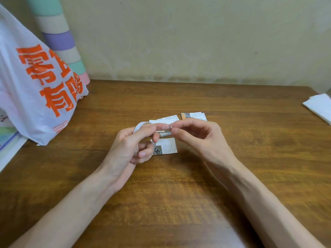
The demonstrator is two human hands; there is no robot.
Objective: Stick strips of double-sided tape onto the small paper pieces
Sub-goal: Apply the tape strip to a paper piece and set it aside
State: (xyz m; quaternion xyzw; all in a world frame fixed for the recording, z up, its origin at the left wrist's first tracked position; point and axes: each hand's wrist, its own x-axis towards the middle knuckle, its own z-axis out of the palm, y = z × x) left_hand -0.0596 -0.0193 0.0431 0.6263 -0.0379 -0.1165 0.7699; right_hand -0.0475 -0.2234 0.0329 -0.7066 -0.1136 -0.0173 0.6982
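Tape strip stretched between both hands at frame centre

The left hand point(125, 145) curls round a clear ring-shaped roll of double-sided tape point(141, 125). The right hand point(200, 138) pinches the pulled-out strip point(163, 126) just above small printed paper pieces point(168, 145) on the brown wooden bench point(232, 176). A white plastic bag with orange lettering point(35, 86) crowds the left.

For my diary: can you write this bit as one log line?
left hand: holds tape roll | right hand: pinches tape end | paper pieces: on table
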